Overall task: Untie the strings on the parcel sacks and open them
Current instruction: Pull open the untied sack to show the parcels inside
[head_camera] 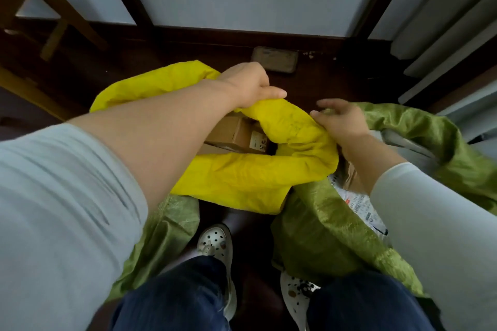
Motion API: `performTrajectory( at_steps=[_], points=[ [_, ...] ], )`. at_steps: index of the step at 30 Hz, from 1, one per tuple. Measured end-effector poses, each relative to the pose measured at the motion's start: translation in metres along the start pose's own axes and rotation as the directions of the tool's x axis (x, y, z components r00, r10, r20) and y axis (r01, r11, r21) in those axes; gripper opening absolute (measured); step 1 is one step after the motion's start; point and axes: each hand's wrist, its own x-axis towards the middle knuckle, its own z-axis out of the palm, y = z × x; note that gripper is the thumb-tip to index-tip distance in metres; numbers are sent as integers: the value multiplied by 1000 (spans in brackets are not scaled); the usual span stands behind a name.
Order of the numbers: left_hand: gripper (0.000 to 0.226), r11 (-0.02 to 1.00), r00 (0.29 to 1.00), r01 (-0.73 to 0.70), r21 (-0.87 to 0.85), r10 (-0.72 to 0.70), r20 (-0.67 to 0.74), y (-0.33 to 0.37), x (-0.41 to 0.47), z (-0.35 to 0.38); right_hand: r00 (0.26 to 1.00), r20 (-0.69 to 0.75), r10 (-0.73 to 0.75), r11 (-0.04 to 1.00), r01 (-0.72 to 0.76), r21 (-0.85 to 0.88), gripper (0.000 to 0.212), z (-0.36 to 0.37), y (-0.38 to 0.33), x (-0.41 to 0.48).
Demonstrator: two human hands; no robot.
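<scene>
yellow sack open, box inside | left hand grips rim | right hand rests on rim

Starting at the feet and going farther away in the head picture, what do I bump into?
A white shoe, near rim of the yellow sack, cardboard box inside it, left hand gripping its far rim, brown mat on the floor.

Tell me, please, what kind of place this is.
Probably an indoor room in a home or small parcel point; I cannot be sure. It has a dark wooden floor, a wooden chair at the left, and a yellow sack holding a cardboard box, beside a green sack.
</scene>
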Motion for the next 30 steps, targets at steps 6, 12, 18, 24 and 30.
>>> performTrajectory(
  at_steps=[6,12,18,24,30],
  points=[
    [52,976,979,190,-109,-197,-54,12,16,7,801,141,-581,702,582,-410,74,29,-32,-38],
    [59,989,903,146,9,-130,-409,18,1,3,891,95,-443,867,453,-207,39,36,-35,-24],
    [98,874,888,101,476,136,-439,-33,-45,16,991,125,-39,995,28,91,25,21,-54,-3],
    [60,950,973,42,311,32,-228,-52,-43,18,981,105,165,972,-143,-186,32,26,-63,6],
    [53,866,959,229,-445,-279,-50,-64,-31,7,998,38,-54,890,65,-452,40,27,-54,19]
  ],
)
